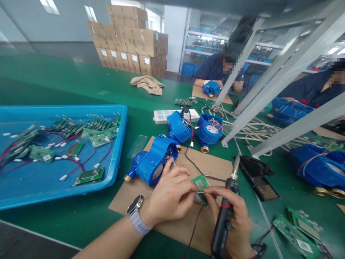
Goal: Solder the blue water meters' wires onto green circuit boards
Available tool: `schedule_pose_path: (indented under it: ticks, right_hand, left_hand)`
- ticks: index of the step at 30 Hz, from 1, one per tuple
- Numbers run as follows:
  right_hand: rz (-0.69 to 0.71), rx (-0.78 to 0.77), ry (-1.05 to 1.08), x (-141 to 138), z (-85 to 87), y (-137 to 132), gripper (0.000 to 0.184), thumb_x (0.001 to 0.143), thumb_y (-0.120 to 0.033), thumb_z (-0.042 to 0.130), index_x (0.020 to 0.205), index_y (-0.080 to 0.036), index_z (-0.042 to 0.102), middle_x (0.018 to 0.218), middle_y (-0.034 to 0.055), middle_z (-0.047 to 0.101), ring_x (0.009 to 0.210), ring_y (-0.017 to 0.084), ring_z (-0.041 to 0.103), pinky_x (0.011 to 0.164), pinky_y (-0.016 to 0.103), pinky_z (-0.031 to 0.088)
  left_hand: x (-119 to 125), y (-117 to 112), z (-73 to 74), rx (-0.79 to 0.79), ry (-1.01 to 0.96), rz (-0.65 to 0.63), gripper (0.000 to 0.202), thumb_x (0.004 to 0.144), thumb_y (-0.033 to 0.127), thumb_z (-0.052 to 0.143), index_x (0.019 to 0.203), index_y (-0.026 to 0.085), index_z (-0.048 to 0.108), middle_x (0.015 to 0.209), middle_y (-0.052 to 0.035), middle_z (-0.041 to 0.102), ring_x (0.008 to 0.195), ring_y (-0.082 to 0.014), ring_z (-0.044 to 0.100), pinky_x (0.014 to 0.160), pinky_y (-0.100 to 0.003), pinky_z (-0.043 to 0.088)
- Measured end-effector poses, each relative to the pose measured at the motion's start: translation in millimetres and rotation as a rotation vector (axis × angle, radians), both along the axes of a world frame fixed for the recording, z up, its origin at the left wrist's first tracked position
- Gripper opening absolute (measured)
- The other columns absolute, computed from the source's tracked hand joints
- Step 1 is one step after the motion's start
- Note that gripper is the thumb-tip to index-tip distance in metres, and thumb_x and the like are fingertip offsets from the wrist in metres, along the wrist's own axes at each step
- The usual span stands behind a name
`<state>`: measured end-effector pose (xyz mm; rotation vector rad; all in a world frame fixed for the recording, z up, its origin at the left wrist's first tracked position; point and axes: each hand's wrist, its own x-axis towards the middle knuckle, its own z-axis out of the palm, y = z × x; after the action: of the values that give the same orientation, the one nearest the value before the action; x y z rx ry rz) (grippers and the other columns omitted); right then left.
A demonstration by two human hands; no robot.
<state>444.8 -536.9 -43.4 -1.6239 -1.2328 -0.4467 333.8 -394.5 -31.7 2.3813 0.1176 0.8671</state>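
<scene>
My left hand (169,194), with a watch on its wrist, pinches a small green circuit board (201,184) over a sheet of brown cardboard (212,167). My right hand (237,219) is wrapped round a black and red soldering iron (225,216) and also touches the board's lower edge. The iron's metal tip points up and away from the board. A blue water meter (153,162) with brass fittings lies on the cardboard just left of my left hand. Thin wires run from the meter toward the board.
A blue tray (115,144) of several wired circuit boards sits at left. Two more blue meters (195,129) and a white power strip (161,116) lie beyond. A black iron stand (257,176) is at right, with white frame bars overhead. Two people work across the green table.
</scene>
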Motion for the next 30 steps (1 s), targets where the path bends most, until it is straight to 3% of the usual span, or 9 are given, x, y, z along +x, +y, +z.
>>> schedule_pose_path:
  ticks: [7,13,19,26,30]
  right_hand:
    - [0.118,0.039,0.031,-1,-1.2,1,0.04,0.076,-0.002,0.063,0.109,-0.021,0.054,0.086,0.0018,0.07,0.076,0.015,0.069,0.068,0.026,0.06]
    - [0.104,0.094,0.061,-6,0.7,3,0.039,0.075,-0.002,0.063,0.108,-0.022,0.054,0.084,0.0015,0.069,0.073,0.015,0.069,0.067,0.026,0.06]
    - [0.13,0.079,0.063,0,-1.1,0,0.035,0.077,-0.002,0.061,0.106,-0.022,0.056,0.085,0.0022,0.068,0.075,0.015,0.068,0.066,0.026,0.06]
    - [-0.028,0.004,-0.003,10,3.8,-15,0.034,0.084,-0.011,0.059,0.116,-0.021,0.056,0.082,0.0012,0.07,0.073,0.014,0.068,0.067,0.026,0.058]
    - [0.036,0.012,-0.008,20,2.2,-26,0.043,0.09,-0.021,0.054,0.133,-0.019,0.046,0.074,0.0001,0.068,0.063,0.014,0.066,0.064,0.028,0.057]
  left_hand:
    - [0,-1,-0.3,-0.016,-0.015,-0.014,0.007,0.083,0.017,0.058,0.083,0.023,0.062,0.072,0.003,0.062,0.089,-0.0161,0.059,0.114,-0.052,0.015]
    - [1,-2,1.7,-0.023,-0.065,-0.008,0.008,0.082,0.017,0.06,0.08,0.024,0.064,0.072,0.0025,0.065,0.096,-0.0177,0.059,0.114,-0.05,0.019]
    - [1,-5,4.5,-0.076,-0.098,0.036,0.012,0.078,0.014,0.057,0.07,0.022,0.058,0.061,0.0039,0.059,0.093,-0.0182,0.06,0.114,-0.052,0.019]
    - [5,-3,-0.6,-0.001,-0.077,0.136,0.012,0.073,0.011,0.059,0.067,0.021,0.058,0.079,0.0006,0.064,0.106,-0.0222,0.056,0.111,-0.053,0.026]
    - [6,-1,-5.6,0.031,-0.044,0.151,0.012,0.071,0.011,0.061,0.066,0.02,0.056,0.091,-0.0011,0.066,0.111,-0.0239,0.054,0.107,-0.051,0.031]
